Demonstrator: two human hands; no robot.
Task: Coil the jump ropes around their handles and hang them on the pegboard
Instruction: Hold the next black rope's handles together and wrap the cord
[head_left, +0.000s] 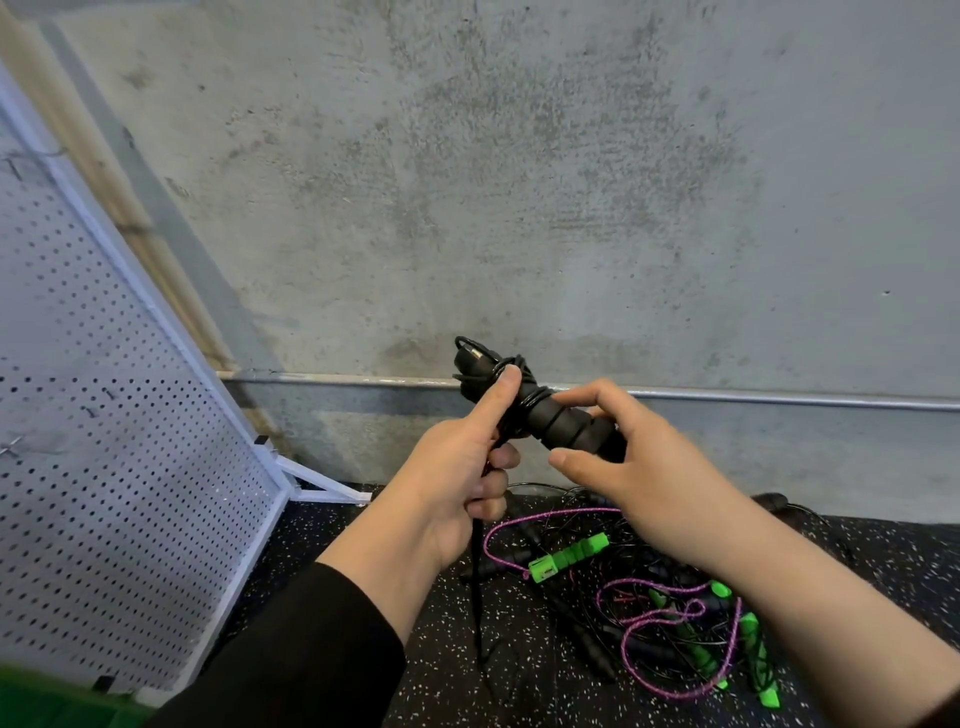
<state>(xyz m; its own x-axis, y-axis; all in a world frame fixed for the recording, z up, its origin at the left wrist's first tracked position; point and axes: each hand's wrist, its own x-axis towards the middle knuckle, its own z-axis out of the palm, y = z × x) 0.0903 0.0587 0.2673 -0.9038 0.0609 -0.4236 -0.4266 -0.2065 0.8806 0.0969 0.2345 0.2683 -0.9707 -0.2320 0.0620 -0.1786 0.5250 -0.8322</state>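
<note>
Black jump rope handles (540, 410) with cord coiling around them, being held up in front of concrete wall (519, 182). Left hand (462, 467) gripping them, thumb pressing cord; right hand (623, 462) curling around lower end. Loose ropes (649, 597) lying tangled on speckled floor (441, 649); white pegboard (104, 415) leaning at left.

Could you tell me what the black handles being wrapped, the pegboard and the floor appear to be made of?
Black handles: probably matte foam or soft rubber; dull surface, no glare, thin cord biting in slightly.
Pegboard: likely white-painted sheet metal; thin perforated panel in a white frame with a slight sheen.
Floor: seemingly rubber gym matting; black with pale flecks.
</note>
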